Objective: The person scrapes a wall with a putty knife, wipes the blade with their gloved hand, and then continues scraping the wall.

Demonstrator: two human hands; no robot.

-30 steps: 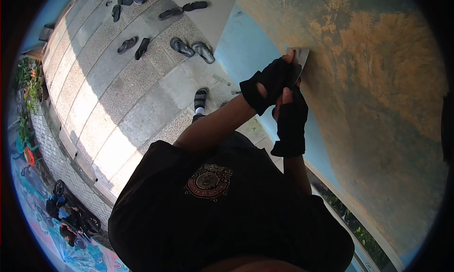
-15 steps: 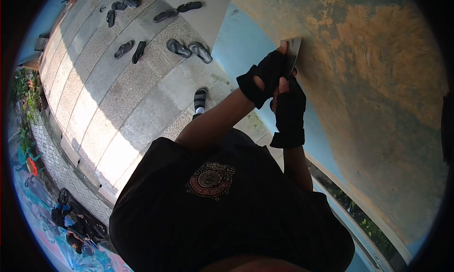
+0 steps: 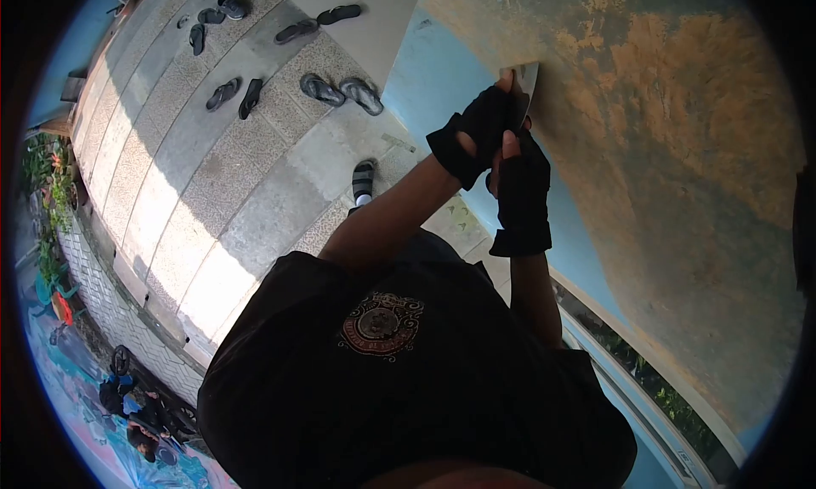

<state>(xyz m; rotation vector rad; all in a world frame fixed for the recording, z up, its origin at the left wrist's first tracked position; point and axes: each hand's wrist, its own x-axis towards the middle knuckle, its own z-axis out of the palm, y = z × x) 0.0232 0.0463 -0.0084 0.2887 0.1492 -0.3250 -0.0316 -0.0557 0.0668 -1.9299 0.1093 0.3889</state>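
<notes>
My left hand (image 3: 483, 130), in a black fingerless glove, is closed around a metal scraper (image 3: 528, 85), its thumb pressed along the blade. Just below it, my right hand (image 3: 522, 187) wears a matching glove and grips the same tool from underneath, thumb pointing up; the handle is hidden by the hands. The blade's edge meets, or lies very close to, the wall (image 3: 680, 149), which has blue paint at its left side and patchy tan and brown areas across the rest.
Several sandals (image 3: 321, 89) lie on the striped paved floor (image 3: 255, 226). My own sandalled foot (image 3: 363, 180) stands near the wall's base. At the far lower left are a person (image 3: 140, 438), a parked motorbike (image 3: 166, 408) and plants (image 3: 59, 183). A window-like opening (image 3: 629, 361) runs along the lower right.
Both hands and the scraper have shifted slightly upward along the wall, and the blade has tipped a little to the left. The grip looks the same.
</notes>
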